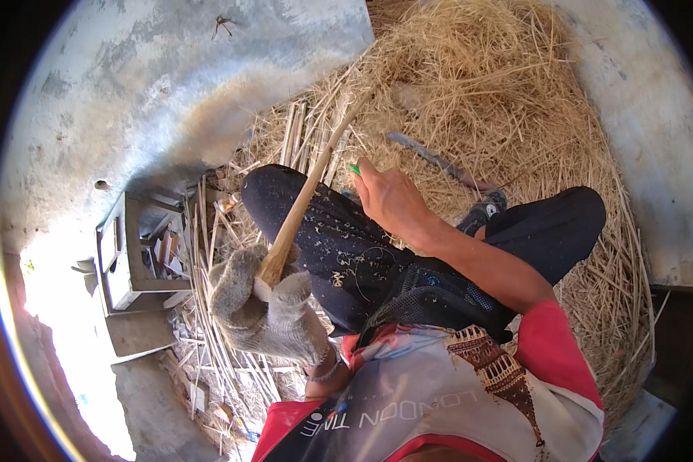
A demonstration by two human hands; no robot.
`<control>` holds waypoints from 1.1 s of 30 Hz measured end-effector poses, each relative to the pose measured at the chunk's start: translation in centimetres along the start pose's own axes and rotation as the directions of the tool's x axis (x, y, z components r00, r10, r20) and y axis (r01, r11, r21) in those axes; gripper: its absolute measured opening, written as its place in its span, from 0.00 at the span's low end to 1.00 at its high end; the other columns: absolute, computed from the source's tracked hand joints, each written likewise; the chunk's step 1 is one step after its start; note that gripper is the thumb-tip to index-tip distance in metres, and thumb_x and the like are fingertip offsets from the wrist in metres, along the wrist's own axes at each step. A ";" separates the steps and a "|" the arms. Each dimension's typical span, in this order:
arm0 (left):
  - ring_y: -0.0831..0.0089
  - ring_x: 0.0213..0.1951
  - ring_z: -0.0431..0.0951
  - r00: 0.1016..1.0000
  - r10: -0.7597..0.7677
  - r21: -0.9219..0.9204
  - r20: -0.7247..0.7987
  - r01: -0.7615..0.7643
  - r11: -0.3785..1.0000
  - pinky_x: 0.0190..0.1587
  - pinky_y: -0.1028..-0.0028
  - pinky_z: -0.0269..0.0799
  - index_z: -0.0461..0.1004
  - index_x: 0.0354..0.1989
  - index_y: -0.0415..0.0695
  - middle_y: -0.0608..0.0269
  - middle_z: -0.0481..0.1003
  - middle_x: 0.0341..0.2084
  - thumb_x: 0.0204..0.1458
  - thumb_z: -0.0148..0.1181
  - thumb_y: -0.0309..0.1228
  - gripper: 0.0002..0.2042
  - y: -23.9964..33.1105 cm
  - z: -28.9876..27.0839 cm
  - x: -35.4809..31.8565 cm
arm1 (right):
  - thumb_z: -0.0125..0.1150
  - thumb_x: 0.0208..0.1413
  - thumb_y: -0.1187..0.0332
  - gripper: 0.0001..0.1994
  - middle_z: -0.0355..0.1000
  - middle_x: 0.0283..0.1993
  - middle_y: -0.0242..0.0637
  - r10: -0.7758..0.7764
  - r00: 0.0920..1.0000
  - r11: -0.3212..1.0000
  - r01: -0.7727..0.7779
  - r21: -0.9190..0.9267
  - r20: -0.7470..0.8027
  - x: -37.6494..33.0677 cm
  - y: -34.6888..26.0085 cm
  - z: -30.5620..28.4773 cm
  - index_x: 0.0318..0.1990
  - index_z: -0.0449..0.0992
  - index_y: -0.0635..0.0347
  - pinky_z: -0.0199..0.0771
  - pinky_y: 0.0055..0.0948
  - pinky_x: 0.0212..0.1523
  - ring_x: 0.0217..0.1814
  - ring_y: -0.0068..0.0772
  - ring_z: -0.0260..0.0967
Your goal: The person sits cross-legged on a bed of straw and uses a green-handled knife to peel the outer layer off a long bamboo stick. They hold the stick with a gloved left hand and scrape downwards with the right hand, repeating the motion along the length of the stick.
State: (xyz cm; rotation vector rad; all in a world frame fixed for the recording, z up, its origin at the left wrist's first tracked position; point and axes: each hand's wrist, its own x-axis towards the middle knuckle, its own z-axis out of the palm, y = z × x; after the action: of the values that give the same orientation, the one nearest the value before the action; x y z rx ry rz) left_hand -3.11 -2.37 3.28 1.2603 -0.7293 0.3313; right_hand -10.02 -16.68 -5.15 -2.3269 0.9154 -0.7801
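Observation:
My left hand (pixel 258 304) wears a grey glove and is closed around the lower end of a long pale bamboo strip (pixel 308 189). The strip runs up and to the right across my dark-trousered left knee (pixel 285 196) into the straw. My bare right hand (pixel 389 196) rests on the knee beside the strip, fingers curled around a small green-tipped object (pixel 355 169); most of that object is hidden.
A big heap of dry straw (pixel 485 85) fills the ground ahead. A long knife (pixel 439 162) lies on it beyond my right hand. Thin split sticks (pixel 208 254) lie at my left by a small wooden stool (pixel 131 254). Concrete floor (pixel 169 77) surrounds everything.

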 end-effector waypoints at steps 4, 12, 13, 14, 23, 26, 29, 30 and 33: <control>0.63 0.27 0.80 0.999 0.033 0.039 -0.037 -0.031 0.999 0.28 0.74 0.82 0.70 0.46 0.29 0.49 0.74 0.33 0.53 0.66 0.36 0.22 -0.3 -0.4 0.2 | 0.53 0.65 0.63 0.10 0.69 0.18 0.50 -0.180 0.974 0.955 0.141 0.260 0.134 -2.7 -5.1 -2.8 0.38 0.67 0.62 0.68 0.47 0.18 0.20 0.58 0.70; 0.69 0.22 0.78 0.998 -0.059 0.100 -0.037 0.063 0.993 0.23 0.77 0.77 0.69 0.46 0.27 0.51 0.74 0.22 0.56 0.64 0.38 0.22 -0.5 0.0 0.9 | 0.50 0.64 0.67 0.10 0.71 0.17 0.50 0.149 0.973 0.980 -0.168 0.102 0.178 1.0 3.6 3.0 0.39 0.68 0.67 0.72 0.44 0.17 0.19 0.52 0.73; 0.69 0.22 0.78 0.991 -0.100 0.085 -0.087 0.107 0.991 0.23 0.78 0.76 0.69 0.46 0.27 0.51 0.74 0.21 0.56 0.63 0.37 0.22 -1.5 -1.0 1.2 | 0.49 0.65 0.67 0.10 0.70 0.16 0.48 0.062 0.984 0.982 -0.090 0.166 0.166 0.2 1.8 2.1 0.39 0.68 0.66 0.70 0.43 0.14 0.18 0.49 0.73; 0.69 0.22 0.78 0.981 -0.140 0.068 -0.137 0.150 0.986 0.22 0.78 0.74 0.70 0.46 0.27 0.51 0.74 0.19 0.56 0.63 0.37 0.22 -2.1 -1.6 1.3 | 0.49 0.65 0.66 0.09 0.69 0.15 0.48 -0.059 0.990 0.981 0.034 0.193 0.126 -0.6 -0.3 1.1 0.39 0.68 0.65 0.70 0.43 0.14 0.17 0.49 0.73; 0.68 0.22 0.79 0.952 -0.053 0.082 -0.303 0.082 0.993 0.27 0.78 0.80 0.72 0.44 0.28 0.50 0.77 0.27 0.55 0.60 0.29 0.15 -0.2 1.6 2.2 | 0.58 0.61 0.67 0.09 0.66 0.14 0.46 -0.236 0.970 0.946 0.243 0.215 -0.059 0.3 -3.6 1.9 0.36 0.66 0.62 0.68 0.47 0.17 0.17 0.54 0.70; 0.70 0.22 0.79 0.956 -0.065 0.131 -0.287 0.106 0.986 0.25 0.78 0.78 0.74 0.42 0.29 0.50 0.78 0.31 0.55 0.60 0.30 0.14 -0.3 0.9 2.5 | 0.57 0.61 0.67 0.09 0.66 0.14 0.46 -0.263 0.961 0.936 0.274 0.221 -0.081 1.1 -3.5 3.4 0.36 0.66 0.62 0.69 0.47 0.17 0.18 0.53 0.71; 0.73 0.21 0.79 0.972 0.003 0.214 -0.234 0.049 0.976 0.22 0.82 0.74 0.75 0.42 0.31 0.52 0.79 0.29 0.57 0.61 0.32 0.14 -1.5 -1.2 2.8 | 0.56 0.62 0.66 0.10 0.66 0.14 0.45 -0.282 0.956 0.939 0.292 0.184 -0.076 1.4 -3.9 4.5 0.35 0.65 0.63 0.69 0.46 0.17 0.18 0.51 0.72; 0.74 0.21 0.79 0.974 0.016 0.246 -0.226 0.042 0.968 0.21 0.83 0.72 0.75 0.43 0.31 0.53 0.79 0.28 0.58 0.61 0.33 0.14 -1.6 -1.5 3.1 | 0.55 0.63 0.66 0.10 0.66 0.14 0.45 -0.286 0.956 0.939 0.293 0.179 -0.062 1.6 -4.4 4.6 0.35 0.65 0.63 0.69 0.46 0.17 0.18 0.51 0.72; 0.80 0.15 0.73 0.989 -0.027 0.297 -0.143 0.068 0.952 0.16 0.83 0.66 0.74 0.36 0.36 0.55 0.78 0.24 0.59 0.61 0.35 0.12 -2.1 -3.1 3.5 | 0.54 0.63 0.65 0.11 0.67 0.15 0.48 -0.219 0.973 0.955 0.198 0.220 0.077 0.7 -5.3 2.9 0.39 0.65 0.64 0.69 0.48 0.19 0.19 0.54 0.71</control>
State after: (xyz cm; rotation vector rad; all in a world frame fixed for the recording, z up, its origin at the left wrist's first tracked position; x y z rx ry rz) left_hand 1.70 -0.58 3.66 1.5250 -0.5421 0.4991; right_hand -5.43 -13.06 -3.58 -2.2735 0.5213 -0.7942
